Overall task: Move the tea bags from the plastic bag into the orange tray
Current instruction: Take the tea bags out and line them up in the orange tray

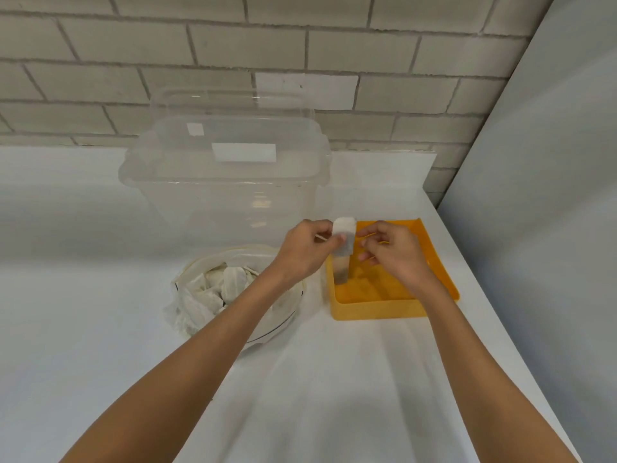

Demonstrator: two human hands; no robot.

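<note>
Two bare forearms come in from the bottom edge, angled up and inward, and meet over the near-left corner of the orange tray [377, 310]. Left hand [300, 252] has it: a white tea bag [344, 230] pinched between thumb and curled fingers by its top left edge, hanging straight down. Its lower end dips inside the tray, right by the left wall and down near the floor; whether it touches the floor I can't tell.

Right hand [394, 255] sits just across from it, above the tray's middle, knuckles up, fingers curled in, thumb and forefinger drawn toward each other. The forefinger tip is right at the tea bag's right edge, but whether it grips the bag, or anything else, can't be made out.

Plenty of room in the tray: bare orange floor shows in front of and behind the hands, with low walls all round. Left of it, close by but apart, the plastic bag [180, 315] sits open on the white counter [100, 262], mouth rolled wide, a heap of tea bags [230, 282] inside, and the left forearm crosses over its right side. Behind stands a tall clear container [227, 195] with its lid on, backed by a brick wall [300, 55]. A grey panel [551, 195] runs along the counter's right edge, near the tray's right wall.
</note>
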